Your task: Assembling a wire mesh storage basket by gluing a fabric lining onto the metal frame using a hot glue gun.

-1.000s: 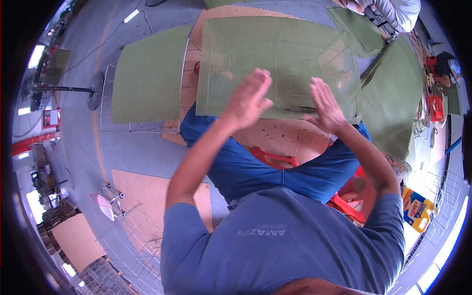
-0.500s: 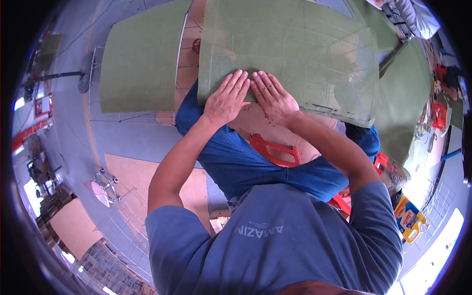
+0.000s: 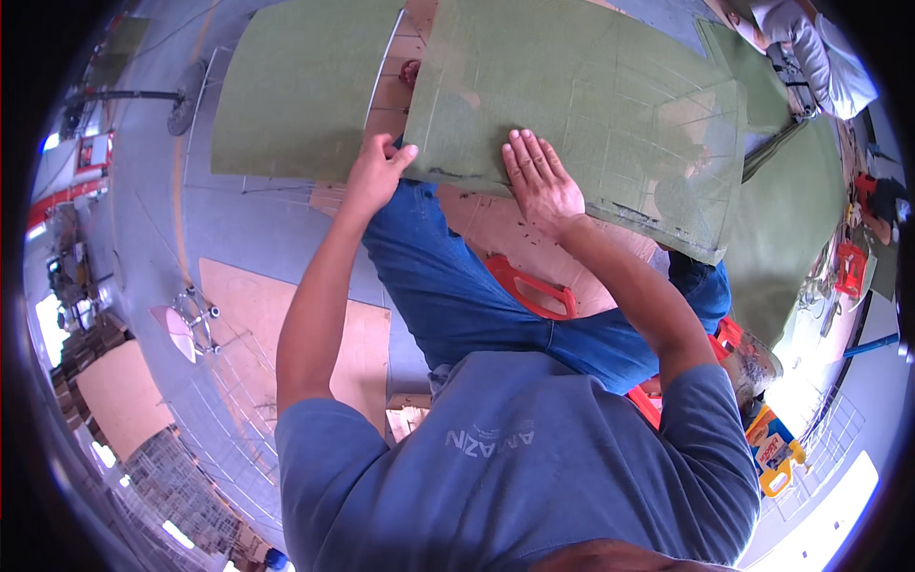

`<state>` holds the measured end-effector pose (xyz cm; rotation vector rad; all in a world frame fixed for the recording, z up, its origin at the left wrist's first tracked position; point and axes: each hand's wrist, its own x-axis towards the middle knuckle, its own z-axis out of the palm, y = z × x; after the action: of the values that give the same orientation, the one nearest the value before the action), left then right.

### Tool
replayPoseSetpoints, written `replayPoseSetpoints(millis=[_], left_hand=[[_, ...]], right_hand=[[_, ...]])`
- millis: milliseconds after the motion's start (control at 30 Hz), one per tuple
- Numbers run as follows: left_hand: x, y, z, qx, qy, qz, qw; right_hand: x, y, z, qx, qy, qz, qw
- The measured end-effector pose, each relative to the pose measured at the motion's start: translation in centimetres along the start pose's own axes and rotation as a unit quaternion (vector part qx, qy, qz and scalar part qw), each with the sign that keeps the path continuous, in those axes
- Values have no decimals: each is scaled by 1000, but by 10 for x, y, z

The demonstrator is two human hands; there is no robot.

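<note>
A translucent green mesh sheet [image 3: 562,91] on a thin wire frame lies across my knees, dark marks along its near edge. My right hand [image 3: 545,186] rests flat on that near edge, palm down, fingers straight and holding nothing. At the sheet's near left corner is my left hand [image 3: 381,173]. Its thumb reaches to the corner and stands apart from the bent fingers, which are slightly blurred and partly hidden. I see nothing held in it. Beyond it, to the left, is a second green mesh panel [image 3: 295,95] on a wire frame.
A red-handled tool [image 3: 534,291] lies between my legs on a brown board [image 3: 486,229]. More green sheeting [image 3: 801,219] spreads out at the right. A wheeled stool [image 3: 191,324] stands at the left. A yellow and blue container [image 3: 774,453] is at the lower right; people [image 3: 829,57] are at the far right.
My left hand has left its place beside the right hand and moved left to the sheet's corner. My right hand stays flat on the near edge. The whole view has shifted slightly.
</note>
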<state>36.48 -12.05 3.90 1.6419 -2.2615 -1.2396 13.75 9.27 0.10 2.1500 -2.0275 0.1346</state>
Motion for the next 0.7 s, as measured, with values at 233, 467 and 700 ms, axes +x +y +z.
replayPoseSetpoints(millis=[233, 467, 700], left_hand=[[-9, -21, 30, 74, 117, 162, 977], [3, 25, -16, 341, 16, 510, 789], [23, -2, -6, 360, -4, 543, 758]], right_hand=[[3, -5, 9, 29, -1, 6, 1000], [44, -18, -13, 70, -40, 21, 997], [86, -45, 22, 68, -32, -39, 996]])
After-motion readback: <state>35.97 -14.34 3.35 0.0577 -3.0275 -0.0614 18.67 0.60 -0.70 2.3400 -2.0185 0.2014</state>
